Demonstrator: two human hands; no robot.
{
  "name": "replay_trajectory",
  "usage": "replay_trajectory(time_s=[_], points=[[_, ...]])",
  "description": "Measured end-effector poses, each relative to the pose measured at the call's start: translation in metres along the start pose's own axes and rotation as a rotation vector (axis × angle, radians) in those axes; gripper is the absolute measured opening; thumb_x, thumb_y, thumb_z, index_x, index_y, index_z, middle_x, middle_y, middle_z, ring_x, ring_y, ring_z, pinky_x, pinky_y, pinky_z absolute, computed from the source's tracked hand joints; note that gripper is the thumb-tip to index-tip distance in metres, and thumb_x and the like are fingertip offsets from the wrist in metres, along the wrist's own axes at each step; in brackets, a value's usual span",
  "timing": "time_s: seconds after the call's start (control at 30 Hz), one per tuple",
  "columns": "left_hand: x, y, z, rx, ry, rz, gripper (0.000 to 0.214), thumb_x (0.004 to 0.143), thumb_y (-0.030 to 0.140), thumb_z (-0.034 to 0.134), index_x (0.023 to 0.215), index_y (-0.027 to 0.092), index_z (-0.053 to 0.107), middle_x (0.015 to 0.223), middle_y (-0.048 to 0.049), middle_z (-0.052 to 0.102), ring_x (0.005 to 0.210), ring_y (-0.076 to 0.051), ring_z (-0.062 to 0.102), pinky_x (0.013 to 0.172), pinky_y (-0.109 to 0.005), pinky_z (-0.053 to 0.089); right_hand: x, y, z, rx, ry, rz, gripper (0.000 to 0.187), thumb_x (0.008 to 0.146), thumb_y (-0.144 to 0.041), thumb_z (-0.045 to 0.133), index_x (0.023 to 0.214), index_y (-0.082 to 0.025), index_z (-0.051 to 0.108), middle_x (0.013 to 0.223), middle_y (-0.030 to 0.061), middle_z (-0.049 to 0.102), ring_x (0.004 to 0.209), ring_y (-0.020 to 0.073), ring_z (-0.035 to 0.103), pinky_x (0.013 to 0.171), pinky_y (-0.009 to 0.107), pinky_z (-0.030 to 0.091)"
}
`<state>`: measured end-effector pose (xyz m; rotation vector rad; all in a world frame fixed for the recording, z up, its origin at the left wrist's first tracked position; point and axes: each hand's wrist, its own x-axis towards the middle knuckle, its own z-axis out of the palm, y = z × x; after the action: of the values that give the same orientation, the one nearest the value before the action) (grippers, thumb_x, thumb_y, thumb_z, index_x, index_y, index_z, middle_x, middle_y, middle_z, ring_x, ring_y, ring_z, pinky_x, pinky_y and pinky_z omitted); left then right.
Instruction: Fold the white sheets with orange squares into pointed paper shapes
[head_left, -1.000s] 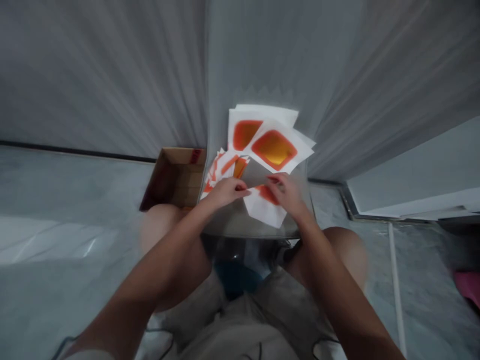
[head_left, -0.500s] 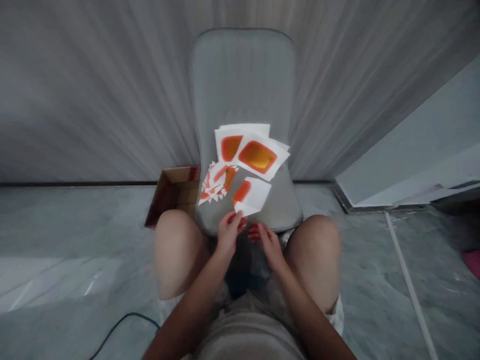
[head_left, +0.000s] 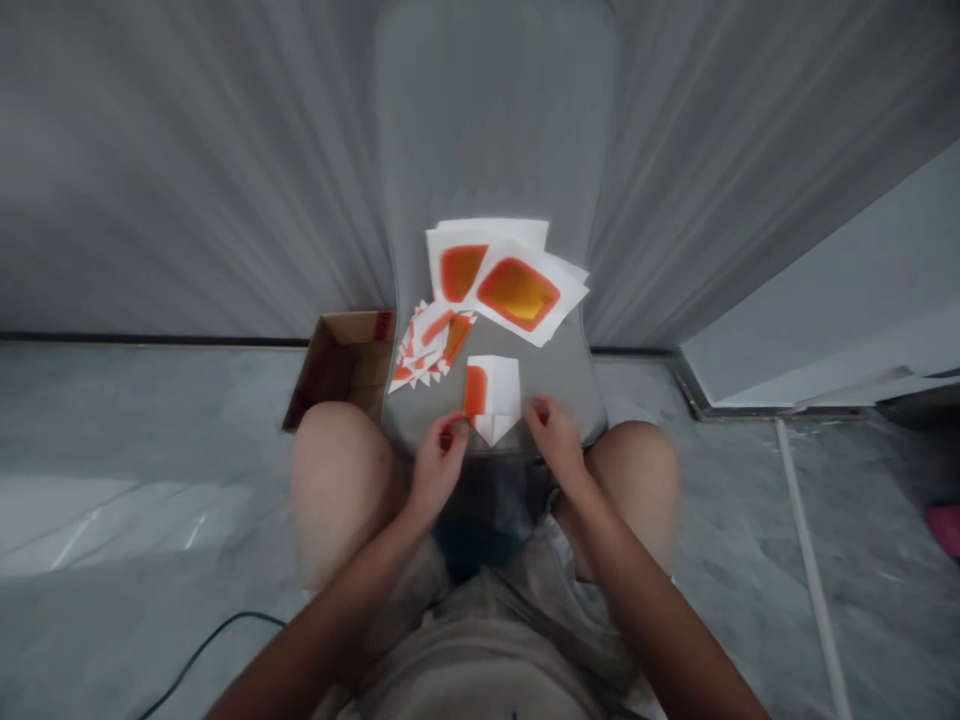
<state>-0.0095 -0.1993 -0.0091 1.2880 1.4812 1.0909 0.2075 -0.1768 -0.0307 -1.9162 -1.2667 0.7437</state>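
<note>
We see one wall (head_left: 187, 150) filling the upper left and upper right, and one floor (head_left: 150, 560) across the lower left and lower right. We find one grey chair (head_left: 495, 120) running from top centre to the middle of the frame, its seat facing two bare knees (head_left: 345, 490) below centre. We count one cardboard box (head_left: 346, 328), left of centre, just beside the chair.

On the seat, at centre, we count two sheets (head_left: 519, 293) showing an orange patch; they overlap, and white edges peek out beneath, so we cannot give the full number. Below centre are two hands. The left hand (head_left: 435, 460) has its fingers curled at the lower left corner of a folded paper (head_left: 502, 385); we cannot tell whether it pinches that corner. The right hand (head_left: 556, 437), fingers bent, is just beside the paper's right edge; blur keeps us from telling whether its fingertips meet.

Left of centre we see one heap (head_left: 426, 348) of pointed pieces, too tangled to count. The folded paper, just one, lies below centre on the seat, its point downward. One dark cord (head_left: 206, 645) curves at lower left. On the box we notice one red mark (head_left: 383, 325), too small to read.
</note>
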Motion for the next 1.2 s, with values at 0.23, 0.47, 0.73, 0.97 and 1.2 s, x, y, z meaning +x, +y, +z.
replay_trajectory(time_s=[0.23,0.47,0.73,0.97,1.2], points=[[0.082,0.015,-0.008,0.511,-0.419,0.674,0.032,0.107,0.032,0.048,0.123,0.02,0.073,0.126,-0.0101,0.072,0.116,-0.022,0.069,0.105,-0.039,0.055,0.072,-0.015,0.002,-0.063,-0.03,0.038,0.031,0.092,-0.026,0.069,0.118,-0.01,0.075,0.113,0.0179,0.08,0.102,0.0267,0.077,0.093,0.037,0.058],[0.133,0.007,0.016,0.731,-0.593,0.804,0.04,0.111,0.035,0.042,0.135,0.018,0.069,0.143,-0.0116,0.068,0.14,-0.024,0.06,0.121,-0.045,0.048,0.114,-0.023,0.013,0.044,-0.162,0.064,0.029,0.082,-0.026,0.079,0.109,-0.015,0.078,0.104,0.0126,0.082,0.093,0.0264,0.077,0.087,0.04,0.061],[0.108,-0.003,0.019,0.773,-0.53,0.719,0.052,0.113,0.038,0.036,0.153,0.01,0.052,0.16,-0.0141,0.054,0.156,-0.024,0.04,0.131,-0.045,0.035,0.104,-0.02,0.019,0.049,-0.146,-0.112,0.023,0.091,-0.032,0.067,0.105,-0.019,0.08,0.1,0.0108,0.081,0.089,0.0257,0.076,0.087,0.042,0.061],[0.122,0.006,0.02,0.711,-0.505,0.662,0.045,0.113,0.034,0.036,0.143,0.013,0.062,0.151,-0.0114,0.063,0.144,-0.024,0.055,0.125,-0.046,0.043,0.074,-0.03,0.021,-0.067,-0.086,-0.455,0.029,0.103,-0.033,0.057,0.113,-0.021,0.081,0.117,0.0114,0.078,0.11,0.0263,0.072,0.101,0.046,0.058],[0.14,-0.003,0.017,0.64,-0.482,0.621,0.035,0.109,0.026,0.047,0.139,0.021,0.065,0.138,-0.0079,0.07,0.127,-0.023,0.064,0.115,-0.044,0.051,0.058,-0.035,0.022,-0.096,-0.133,-0.572,0.036,0.109,-0.029,0.045,0.125,-0.024,0.077,0.128,0.0097,0.077,0.122,0.0277,0.069,0.108,0.051,0.056]])
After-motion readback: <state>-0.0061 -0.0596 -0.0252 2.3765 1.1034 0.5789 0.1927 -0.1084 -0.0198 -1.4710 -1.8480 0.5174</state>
